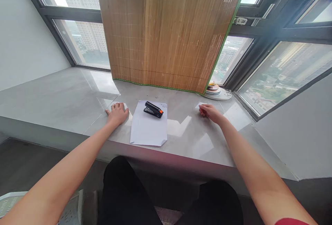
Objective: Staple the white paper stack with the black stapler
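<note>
- Grey counter (64,97) under windows, bamboo blind (168,27) upper centre.
- Left hand (118,113) flat beside paper sheets (147,128), fingers together.
- Black stapler (154,109) on sheets, frame centre.
- Right hand (210,111) fingers pinching small white slip (198,105).

The grey stone-like bench (64,97) is looking smooth and glossy, mirroring the window light. The white sheets of paper (147,129) are showing matt. The black plastic stapler with an orange tip (153,109) is gleaming faintly. The woven bamboo blind with green edging (166,31) is appearing rough and slatted.
</note>
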A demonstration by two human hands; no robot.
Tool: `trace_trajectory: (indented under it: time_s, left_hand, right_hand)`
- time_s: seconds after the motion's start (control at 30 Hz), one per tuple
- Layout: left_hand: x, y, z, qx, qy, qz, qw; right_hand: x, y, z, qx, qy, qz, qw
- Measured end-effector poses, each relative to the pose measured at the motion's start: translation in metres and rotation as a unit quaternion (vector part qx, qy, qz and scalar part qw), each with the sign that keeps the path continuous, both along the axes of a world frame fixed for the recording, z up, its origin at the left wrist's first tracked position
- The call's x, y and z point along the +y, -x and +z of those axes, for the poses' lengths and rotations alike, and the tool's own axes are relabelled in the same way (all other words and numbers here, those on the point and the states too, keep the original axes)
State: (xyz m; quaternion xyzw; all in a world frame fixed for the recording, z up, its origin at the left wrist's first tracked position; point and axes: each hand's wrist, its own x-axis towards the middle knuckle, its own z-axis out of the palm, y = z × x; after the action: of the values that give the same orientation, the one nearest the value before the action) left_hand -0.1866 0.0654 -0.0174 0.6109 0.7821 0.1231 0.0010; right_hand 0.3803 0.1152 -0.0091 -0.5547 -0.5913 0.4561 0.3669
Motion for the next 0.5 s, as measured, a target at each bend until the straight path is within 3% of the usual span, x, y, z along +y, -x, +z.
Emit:
trace_trajectory:
  time_s: [0.1,0.2,0.27,0.4,0.5]
  left_hand:
    - [0.000,0.000,0.001,0.002,0.000,0.001,1.000]
    - [0.000,0.000,0.002,0.001,0.002,0.004,1.000]
    - [0.000,-0.001,0.003,-0.001,0.001,0.005,1.000]
    - [0.000,-0.001,0.005,-0.004,0.003,0.005,1.000]
    - [0.000,-0.001,0.007,-0.002,0.007,0.007,1.000]
  right_hand:
    - [-0.025,-0.071,-0.016,0.038,-0.030,-0.151,0.987]
    - [-0.043,-0.098,-0.027,0.035,-0.068,-0.234,0.969]
    - [-0.051,-0.097,-0.031,0.001,-0.097,-0.233,0.968]
    - [-0.060,-0.084,-0.029,-0.096,-0.130,-0.164,0.973]
    - [-0.063,-0.084,-0.026,-0.058,-0.128,-0.163,0.977]
